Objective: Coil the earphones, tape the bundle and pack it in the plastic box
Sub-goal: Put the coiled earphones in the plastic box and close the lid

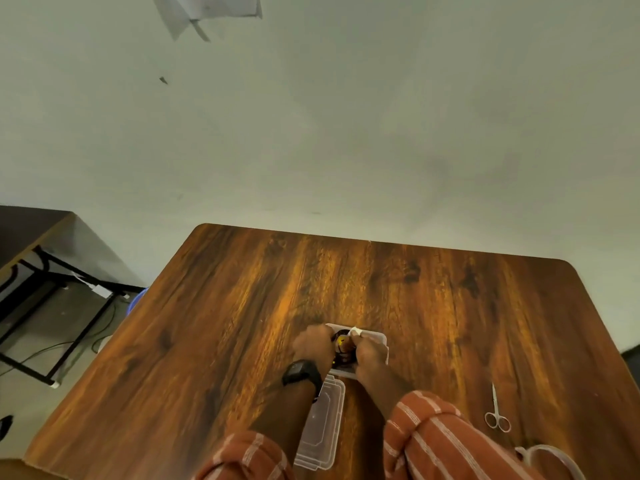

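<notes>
A clear plastic box (379, 336) stands on the wooden table (242, 323). Inside it lies the coiled dark earphone bundle (343, 346) with a yellow spot and a white bit of tape near its far end. My left hand (313, 342), a black watch on its wrist, rests on the box's left side with its fingers on the bundle. My right hand (370, 351) covers the box's right part and its fingertips touch the bundle near the tape. How tightly either hand grips is hidden.
The clear box lid (320, 427) lies on the table between my forearms. Small scissors (497, 410) lie to the right, and a roll of clear tape (550, 459) sits at the near right edge. A black-framed desk (41, 271) stands to the left.
</notes>
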Tool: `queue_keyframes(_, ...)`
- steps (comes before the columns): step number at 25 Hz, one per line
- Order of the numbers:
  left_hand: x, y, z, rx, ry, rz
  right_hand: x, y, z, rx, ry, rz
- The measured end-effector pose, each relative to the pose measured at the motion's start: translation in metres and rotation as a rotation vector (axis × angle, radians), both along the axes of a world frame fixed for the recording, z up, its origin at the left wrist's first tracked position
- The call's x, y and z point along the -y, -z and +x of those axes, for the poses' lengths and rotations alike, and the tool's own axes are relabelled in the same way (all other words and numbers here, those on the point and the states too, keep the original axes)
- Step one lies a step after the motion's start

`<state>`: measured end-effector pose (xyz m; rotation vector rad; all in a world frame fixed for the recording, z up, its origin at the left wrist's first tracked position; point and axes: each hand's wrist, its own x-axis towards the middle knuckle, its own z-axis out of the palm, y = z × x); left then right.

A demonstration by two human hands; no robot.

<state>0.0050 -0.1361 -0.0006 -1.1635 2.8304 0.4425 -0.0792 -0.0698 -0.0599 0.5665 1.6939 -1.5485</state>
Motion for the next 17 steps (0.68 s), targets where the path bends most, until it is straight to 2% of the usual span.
queue_keyframes(3, 0.005, 0.015, -0.006, 0.119, 0.136, -0.079, 0.004, -0.005, -0.007, -0.078, -0.101, 0.218)
queue_keyframes(5, 0.002, 0.019, -0.008, 0.195, 0.248, -0.150, 0.000, -0.011, -0.013, -0.172, -0.291, 0.227)
queue_keyframes(6, 0.002, 0.022, -0.010, 0.239, 0.312, -0.191, -0.008, -0.018, -0.014, -0.248, -0.413, 0.258)
queue_keyframes(8, 0.001, 0.027, -0.017, 0.305, 0.429, -0.228, -0.026, -0.022, -0.017, -0.499, -0.610, 0.486)
queue_keyframes(9, 0.001, 0.030, -0.019, 0.292, 0.456, -0.208, -0.039, -0.021, -0.018, -0.633, -0.655, 0.607)
queue_keyframes(10, 0.001, 0.031, -0.017, 0.244, 0.448, -0.141, -0.050, -0.019, -0.018, -0.674, -0.641, 0.673)
queue_keyframes(11, 0.001, 0.033, -0.013, 0.120, 0.432, -0.085, -0.062, -0.015, -0.017, -0.671, -0.622, 0.685)
queue_keyframes(14, -0.009, 0.042, 0.036, -0.253, 0.105, 0.025, -0.088, 0.000, -0.008, -0.614, -0.596, 0.471)
queue_keyframes(16, -0.020, 0.066, 0.085, -0.215, -0.201, 0.036, -0.104, 0.001, -0.005, -0.646, -0.566, 0.462)
queue_keyframes(17, -0.029, 0.072, 0.109, -0.113, -0.310, 0.069, -0.112, -0.001, -0.005, -0.653, -0.537, 0.456)
